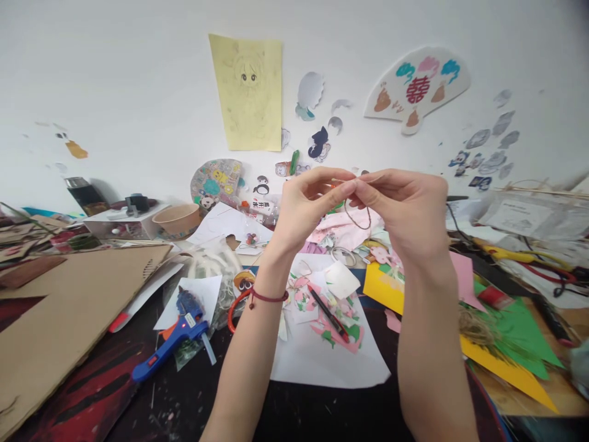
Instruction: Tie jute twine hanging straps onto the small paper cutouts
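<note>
My left hand (pixel 317 199) and my right hand (pixel 396 199) are raised in front of the wall, their fingertips pinched together and touching. Between them they hold a thin brown cord (pixel 358 226), which hangs in a small loop below the fingertips. Its upper part is mostly hidden by my fingers. Below the hands, white paper (pixel 331 371) lies on the dark table with pink and green paper scraps and a black and red pen (pixel 327 313) on it.
A blue glue gun (pixel 177 337) lies left of my left forearm, near brown cardboard (pixel 92 313). A terracotta bowl (pixel 177 220) stands behind. Green paper (pixel 524 337), yellow paper (pixel 510 371) and yellow-handled pliers (pixel 519 255) are at the right.
</note>
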`<state>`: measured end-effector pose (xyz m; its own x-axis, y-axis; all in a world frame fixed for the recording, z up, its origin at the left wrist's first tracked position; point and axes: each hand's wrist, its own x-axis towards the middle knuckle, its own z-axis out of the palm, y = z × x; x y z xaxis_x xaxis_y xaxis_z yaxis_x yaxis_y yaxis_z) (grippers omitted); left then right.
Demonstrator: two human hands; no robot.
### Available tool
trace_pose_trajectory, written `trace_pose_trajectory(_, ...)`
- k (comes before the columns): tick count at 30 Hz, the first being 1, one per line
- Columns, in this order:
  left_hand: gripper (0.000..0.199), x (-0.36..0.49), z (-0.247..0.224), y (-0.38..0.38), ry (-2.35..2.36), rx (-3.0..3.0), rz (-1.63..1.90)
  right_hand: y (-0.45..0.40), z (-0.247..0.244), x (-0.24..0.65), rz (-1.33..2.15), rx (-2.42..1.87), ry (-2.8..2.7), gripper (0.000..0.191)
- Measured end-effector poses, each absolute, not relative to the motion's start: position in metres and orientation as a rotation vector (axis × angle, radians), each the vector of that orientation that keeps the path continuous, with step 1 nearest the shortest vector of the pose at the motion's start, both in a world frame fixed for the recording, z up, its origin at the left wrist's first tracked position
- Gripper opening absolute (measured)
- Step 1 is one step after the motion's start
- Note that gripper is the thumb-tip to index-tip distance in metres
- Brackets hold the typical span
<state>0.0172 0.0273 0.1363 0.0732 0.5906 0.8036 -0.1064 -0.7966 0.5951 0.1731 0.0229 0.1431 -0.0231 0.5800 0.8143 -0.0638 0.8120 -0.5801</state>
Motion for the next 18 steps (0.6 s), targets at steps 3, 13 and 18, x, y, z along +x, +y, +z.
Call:
trace_pose_trajectory(3, 0.009, 0.027, 0.132, 0.031, 0.438, 1.739, 1.879, 0.022, 0.144, 0.173, 0.521, -0.415, -1.520, 0.023)
trace_pose_trajectory(13, 0.011, 0.047, 0.133, 0.021, 0.602, 1.688, 2.199, 0.018, 0.143, 0.163, 0.305, -0.464, -1.407, 0.019)
trace_pose_trajectory(18, 0.010, 0.045, 0.136, 0.017, 0.620, 1.720, 2.207, 0.018, 0.140, 0.159, 0.219, -0.497, -1.365, 0.019)
